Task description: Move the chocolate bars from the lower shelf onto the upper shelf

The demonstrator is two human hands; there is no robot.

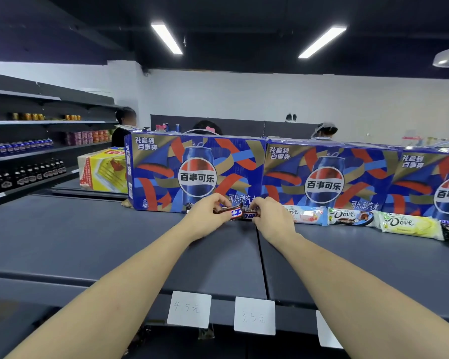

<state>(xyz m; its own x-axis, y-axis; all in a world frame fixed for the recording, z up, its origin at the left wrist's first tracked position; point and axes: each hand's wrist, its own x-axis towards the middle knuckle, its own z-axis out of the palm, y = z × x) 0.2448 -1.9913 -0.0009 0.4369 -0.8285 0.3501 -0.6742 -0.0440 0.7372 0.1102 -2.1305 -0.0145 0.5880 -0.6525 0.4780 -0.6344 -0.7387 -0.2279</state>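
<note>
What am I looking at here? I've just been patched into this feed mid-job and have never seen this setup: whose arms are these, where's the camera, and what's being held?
There is no machine here. One wide camera sits on a person's head and looks forward and down, so the two bare arms reaching in from the bottom are that person's own.

The left hand and right hand meet at the back of the grey upper shelf. Each pinches a dark chocolate bar end to end, against the blue Pepsi boxes.

To the right, more bars already lie in a row along the boxes: three Dove bars and a dark one at the edge of the picture.

White price tags hang on the shelf's front edge. Other shelves with cans and bottles stand at the left, and other people work behind the boxes.
</note>
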